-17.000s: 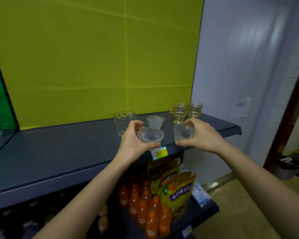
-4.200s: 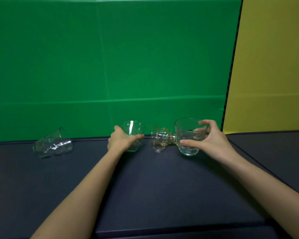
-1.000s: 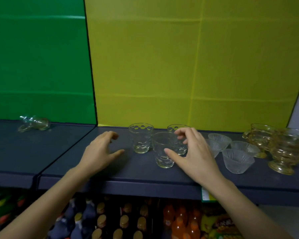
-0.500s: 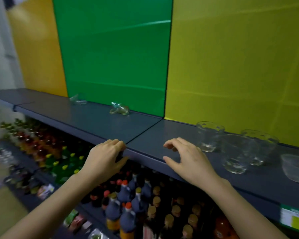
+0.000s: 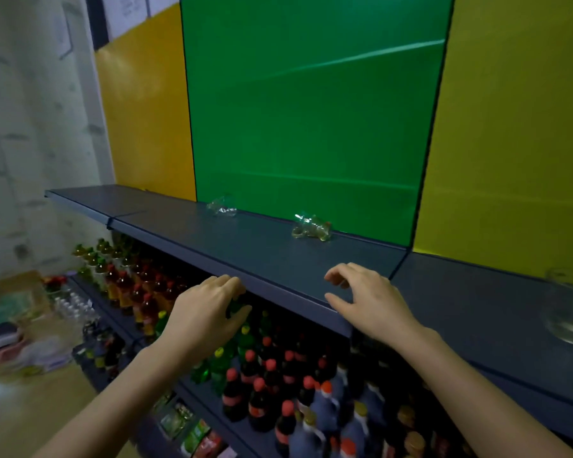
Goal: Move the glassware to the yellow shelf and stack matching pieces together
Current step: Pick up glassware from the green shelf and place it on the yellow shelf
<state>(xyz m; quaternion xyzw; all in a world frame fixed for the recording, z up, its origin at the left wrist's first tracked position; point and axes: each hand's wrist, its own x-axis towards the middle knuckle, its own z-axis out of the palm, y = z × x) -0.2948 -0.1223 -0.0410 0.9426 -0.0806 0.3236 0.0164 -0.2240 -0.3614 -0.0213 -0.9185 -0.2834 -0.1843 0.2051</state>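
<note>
Both hands, left hand [image 5: 209, 312] and right hand [image 5: 366, 300], hover empty with fingers loosely spread, two tipped glasses, amber cup [image 5: 311, 227] and clear glass [image 5: 221, 206], lying well beyond them.

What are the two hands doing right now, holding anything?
Left hand: open, empty, below the dark grey shelf's front edge.
Right hand: open, empty, over that edge.

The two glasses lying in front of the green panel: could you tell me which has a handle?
The yellowish cup, the right one, shows a loop handle; the clear glass further left has none.
</note>
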